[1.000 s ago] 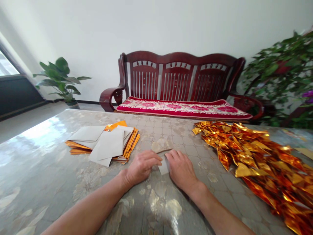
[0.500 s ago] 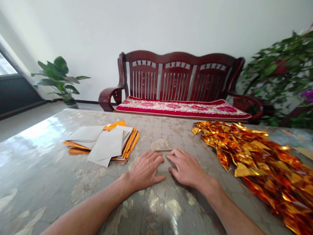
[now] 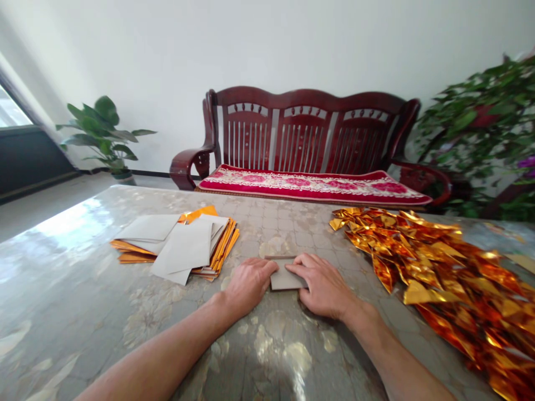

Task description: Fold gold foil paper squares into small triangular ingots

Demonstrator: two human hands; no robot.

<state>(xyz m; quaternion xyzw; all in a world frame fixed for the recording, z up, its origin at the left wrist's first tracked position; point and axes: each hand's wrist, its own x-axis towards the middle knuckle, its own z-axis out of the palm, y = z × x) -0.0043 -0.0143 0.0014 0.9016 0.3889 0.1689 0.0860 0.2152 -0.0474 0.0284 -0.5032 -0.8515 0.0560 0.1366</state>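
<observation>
A small sheet of paper (image 3: pixel 289 280), grey side up and with raised or folded far and near edges, lies on the table in front of me. My left hand (image 3: pixel 249 283) grips its left end, fingers bent and the thumb tip partly hidden. At the right end my right hand (image 3: pixel 325 287) has its index finger on the paper's top and its thumb at the near edge. To the left is a loose stack of grey-backed, orange-gold foil papers (image 3: pixel 184 245). A heap of folded shiny gold foil pieces (image 3: pixel 443 278) spreads over the right side.
The table (image 3: pixel 137 345) has a glossy, flower-patterned cover. Beyond it stands a dark red wooden bench (image 3: pixel 301 133) with a red floral seat cover (image 3: pixel 309 184). Potted plants stand at the left (image 3: pixel 106 133) and right (image 3: pixel 476 128). Clear plastic lies behind the heap.
My hands have moved slightly apart along the paper, and more of its grey surface shows. My left thumb has drawn back from the middle. The stack and heap look the same.
</observation>
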